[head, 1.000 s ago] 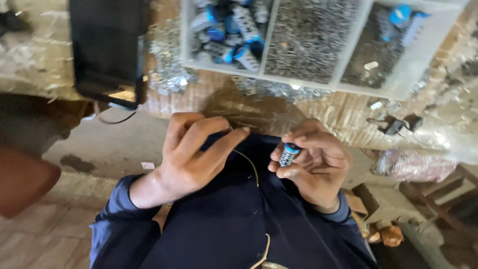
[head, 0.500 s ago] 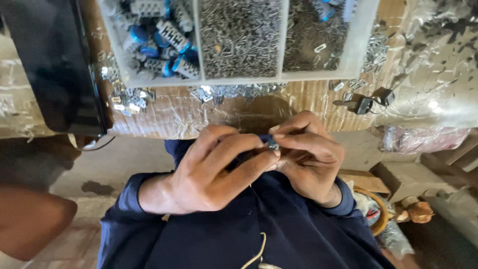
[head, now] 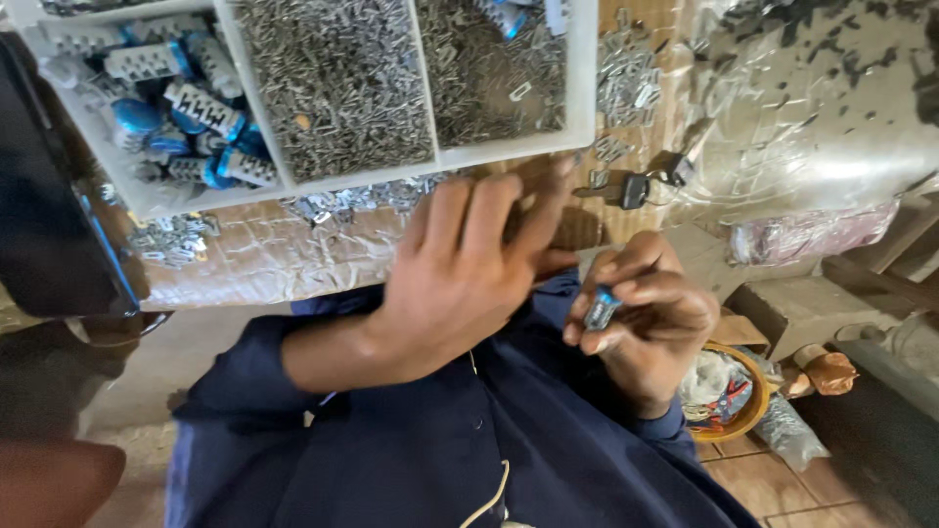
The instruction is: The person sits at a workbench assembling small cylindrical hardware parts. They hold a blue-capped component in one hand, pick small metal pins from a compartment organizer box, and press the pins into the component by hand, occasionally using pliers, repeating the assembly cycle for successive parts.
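- Close over my lap, just below the edge of the brown cardboard-covered bench (head: 293, 249), my right hand (head: 650, 328) is curled round a small blue-and-silver toothed plastic piece (head: 601, 309), pinched between thumb and fingertips with one end poking out.
- My left hand (head: 460, 284) is empty, fingers straight and spread, lifted toward the white compartmented plastic tray (head: 587, 88) on the bench; it touches nothing that I can see.
- That tray's middle and right bins are heaped with small grey metal clips (head: 337, 83); its left bin holds more blue-and-silver toothed pieces (head: 186, 122) of the same sort.
- To do this step well, I judge the left hand should dip into the middle bin with only thumb and forefinger and lift a single clip, not a clump.
- I would keep the right hand's grip firm but low on the piece, so the exposed end stays free to take a clip.
- Loose clips are scattered on the cardboard near the tray; a careless reach could knock more off the edge.
- A dark key fob with keys (head: 626, 188) lies right of the tray, well apart from both hands and no hindrance.
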